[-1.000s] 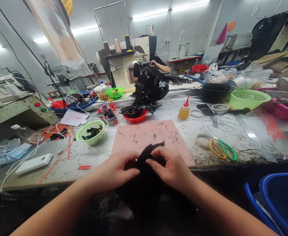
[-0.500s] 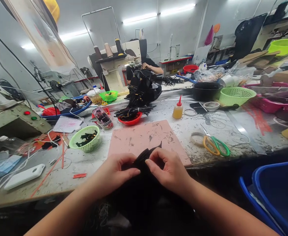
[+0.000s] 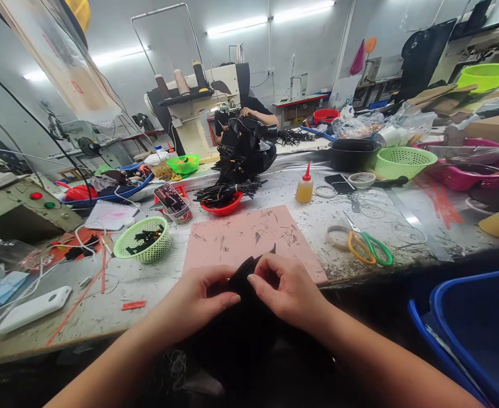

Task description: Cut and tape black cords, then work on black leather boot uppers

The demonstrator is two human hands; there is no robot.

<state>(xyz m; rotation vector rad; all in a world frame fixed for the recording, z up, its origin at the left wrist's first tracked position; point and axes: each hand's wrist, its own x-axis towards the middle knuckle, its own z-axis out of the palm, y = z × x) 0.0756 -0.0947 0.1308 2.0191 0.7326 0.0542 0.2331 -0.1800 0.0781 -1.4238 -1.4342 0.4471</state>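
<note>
- Head view: both hands meet at the near edge of the worktable, just in front of the pink mat, working a bundle of thin black strips.
- The strips look light and limp, like cut leather or fabric; they bend over the fingers and fan out to a loose pointed tip over the mat's near edge. I judge they would slide apart if held loosely, so a firm pinch near the gathered end suits them better than a grip near the free tips.
- The left hand is curled, thumb and fingers closed on the left side of the bundle, knuckles up, forearm coming in from the lower left.
- The right hand pinches the top strip between thumb and forefinger, the other fingers tucked under it; its forearm comes in from the lower right.
- The two hands sit close together, nearly touching across the bundle, with more dark material hanging below them toward the lap.
- Nearby on the table: a green basket to the left, scissors to the right, a glue bottle and a red bowl of black pieces behind the mat.
- Another person sits at a sewing machine beyond.
</note>
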